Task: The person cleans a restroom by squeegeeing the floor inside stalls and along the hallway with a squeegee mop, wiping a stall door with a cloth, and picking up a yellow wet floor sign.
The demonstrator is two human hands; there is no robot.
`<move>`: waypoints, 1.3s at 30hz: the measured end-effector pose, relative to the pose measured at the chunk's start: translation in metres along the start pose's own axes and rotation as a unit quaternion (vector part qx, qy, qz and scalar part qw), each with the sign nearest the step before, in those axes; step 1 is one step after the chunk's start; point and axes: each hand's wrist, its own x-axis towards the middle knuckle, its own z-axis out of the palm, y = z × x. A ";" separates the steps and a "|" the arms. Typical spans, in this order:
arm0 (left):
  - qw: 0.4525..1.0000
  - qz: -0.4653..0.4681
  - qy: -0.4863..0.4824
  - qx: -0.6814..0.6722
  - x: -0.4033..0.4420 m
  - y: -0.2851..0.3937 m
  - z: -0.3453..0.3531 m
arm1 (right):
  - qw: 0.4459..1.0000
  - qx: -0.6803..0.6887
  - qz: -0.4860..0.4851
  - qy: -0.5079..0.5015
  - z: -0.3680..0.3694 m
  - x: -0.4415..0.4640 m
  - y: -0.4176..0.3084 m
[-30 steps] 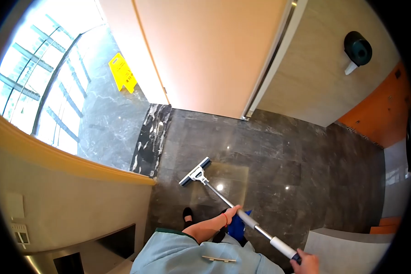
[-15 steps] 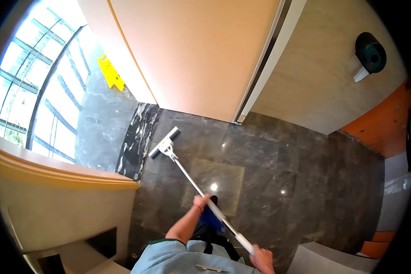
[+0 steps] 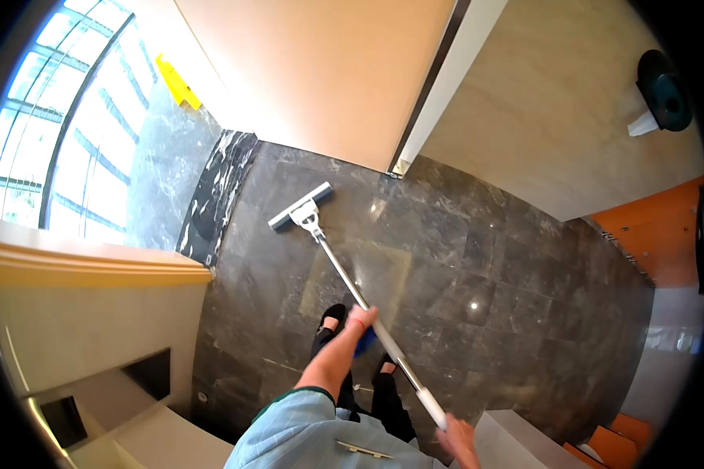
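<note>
Both my hands are closed around the long pole of a sponge mop [image 3: 302, 209]. My left hand [image 3: 362, 316] wraps the metal pole near its middle, and a thin red band circles that wrist. At the top end, my right hand [image 3: 459, 439] grips by the white handle section, low in the view. The mop's pale head lies on the dark tiled floor [image 3: 438, 250], slanted, a short way right of the black-and-white stone threshold [image 3: 211, 199]. Something blue [image 3: 365, 341] shows partly behind the pole, near my legs; its kind is hidden.
A yellow floor sign [image 3: 177, 81] stands beyond the threshold, by bright windows. A pinkish panel [image 3: 313, 70] rises ahead. A dark paper dispenser [image 3: 665, 90] hangs on the right wall. Low white-topped furniture [image 3: 524, 438] is near my right side, and a counter [image 3: 172, 442] at lower left.
The mop head has moved right, farther from the threshold. Both hands keep their grip on the pole. The view has shifted, and both my shoes now show.
</note>
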 end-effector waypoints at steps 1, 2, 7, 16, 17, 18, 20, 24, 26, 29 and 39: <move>0.999 0.013 -0.038 -0.020 -0.015 -0.014 0.043 | 1.000 -0.006 0.004 0.020 0.016 -0.020 0.048; 0.994 0.033 -0.065 -0.075 -0.049 -0.020 0.082 | 0.999 -0.011 0.007 0.038 0.029 -0.040 0.098; 0.978 -0.096 -0.126 -0.137 -0.205 -0.011 0.245 | 0.991 -0.086 0.097 -0.045 -0.030 -0.147 0.278; 0.937 -0.141 -0.071 -0.312 -0.227 -0.034 0.294 | 0.961 -0.275 0.002 0.016 -0.139 -0.102 0.264; 0.934 -0.132 -0.046 -0.329 -0.217 -0.041 0.275 | 0.956 -0.290 -0.033 0.032 -0.134 -0.080 0.258; 0.929 -0.124 -0.017 -0.348 -0.204 -0.050 0.250 | 0.951 -0.296 -0.085 0.037 -0.136 -0.058 0.232; 0.915 -0.106 0.103 -0.375 -0.192 -0.062 0.178 | 0.947 -0.284 -0.148 0.022 -0.127 -0.019 0.172; 0.903 -0.215 0.151 -0.339 -0.132 -0.165 0.058 | 0.928 -0.292 -0.220 -0.065 -0.076 0.038 0.038; 0.898 -0.212 0.209 -0.322 -0.108 -0.234 0.008 | 0.911 -0.267 -0.309 -0.054 -0.034 0.051 -0.011; 0.902 -0.242 0.303 -0.192 -0.105 -0.322 -0.054 | 0.892 -0.200 -0.406 -0.013 0.033 0.049 -0.070; 0.913 -0.295 0.262 -0.099 -0.167 -0.396 0.026 | 0.846 -0.281 -0.453 0.011 0.069 0.011 -0.032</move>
